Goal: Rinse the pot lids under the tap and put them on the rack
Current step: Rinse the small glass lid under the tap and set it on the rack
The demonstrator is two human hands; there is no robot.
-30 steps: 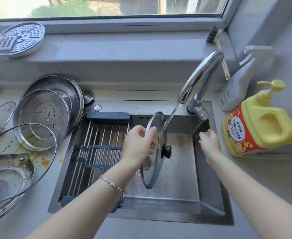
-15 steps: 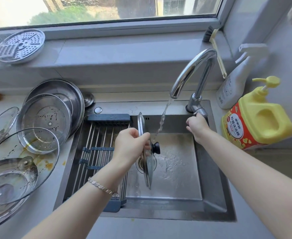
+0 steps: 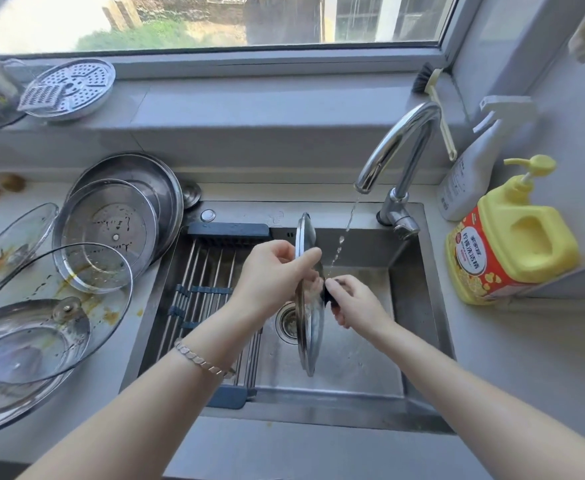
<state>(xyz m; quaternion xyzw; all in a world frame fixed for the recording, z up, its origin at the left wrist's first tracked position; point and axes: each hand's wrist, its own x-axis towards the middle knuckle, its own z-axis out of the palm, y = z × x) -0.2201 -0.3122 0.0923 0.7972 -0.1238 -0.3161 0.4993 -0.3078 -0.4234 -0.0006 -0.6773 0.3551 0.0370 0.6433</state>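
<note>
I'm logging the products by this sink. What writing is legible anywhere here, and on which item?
"柠檬洗洁精": white oval on the red label of the yellow pump bottle.
Smaller print on that label: too blurred to read.
White spray bottle: dark print, too small to read.
No other legible text.

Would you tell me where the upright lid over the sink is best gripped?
Likely by its black knob, from the right: the lid stands on edge, knob jutting toward the right hand; its thin rim offers the left hand only a pinch.
</note>
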